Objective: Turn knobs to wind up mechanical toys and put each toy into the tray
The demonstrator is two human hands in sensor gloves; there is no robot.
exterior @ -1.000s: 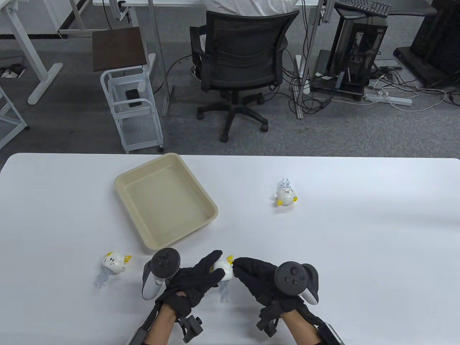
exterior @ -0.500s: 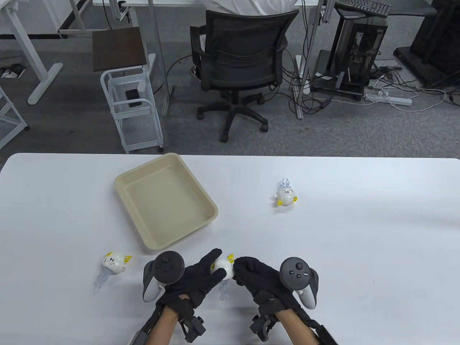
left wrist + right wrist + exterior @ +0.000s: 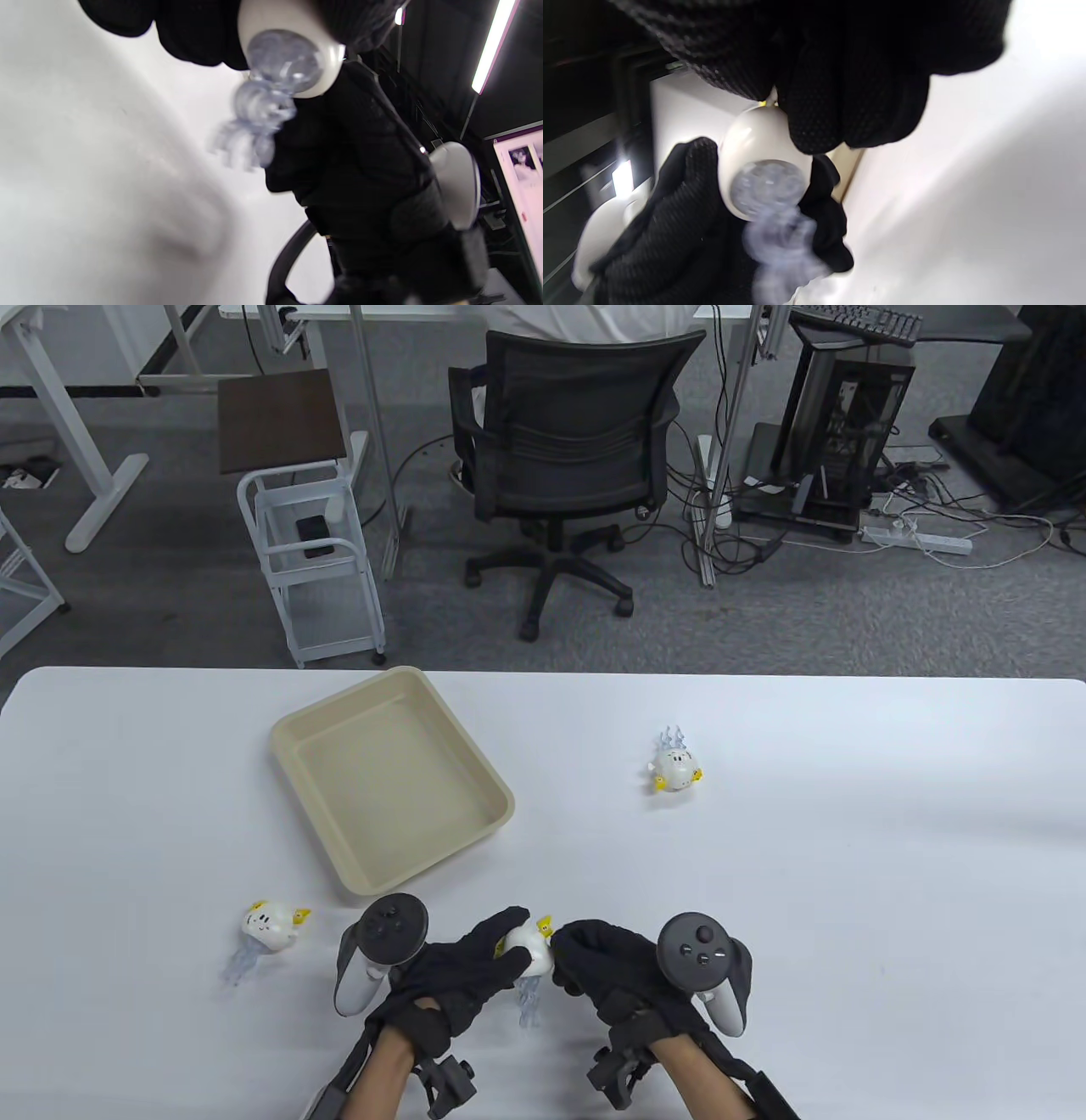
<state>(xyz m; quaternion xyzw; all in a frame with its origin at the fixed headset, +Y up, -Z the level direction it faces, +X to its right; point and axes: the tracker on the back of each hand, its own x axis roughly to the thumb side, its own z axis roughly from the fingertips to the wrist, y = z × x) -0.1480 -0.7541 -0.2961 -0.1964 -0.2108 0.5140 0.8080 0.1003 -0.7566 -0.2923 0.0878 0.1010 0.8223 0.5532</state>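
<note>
A white round toy (image 3: 529,945) with yellow bits and clear blue tentacles is held just above the table near its front edge. My left hand (image 3: 501,943) grips its body from the left. My right hand (image 3: 567,954) pinches the toy's right side, where a yellow part pokes out; the knob itself is hidden by my fingers. In the left wrist view the toy (image 3: 292,63) hangs under my fingers with blurred tentacles. In the right wrist view my fingertips (image 3: 814,127) press on the toy (image 3: 755,156). The beige tray (image 3: 501,806) lies behind, with nothing in it.
Another white toy (image 3: 270,925) lies on its side left of my hands. A third toy (image 3: 676,768) stands right of the tray, mid-table. Beyond the table's far edge stand an office chair (image 3: 568,424) and a small white cart (image 3: 314,551).
My right wrist has rolled a little at the toy's side and both hands with the toy have slid slightly toward the near edge. The other toys and the tray have not moved.
</note>
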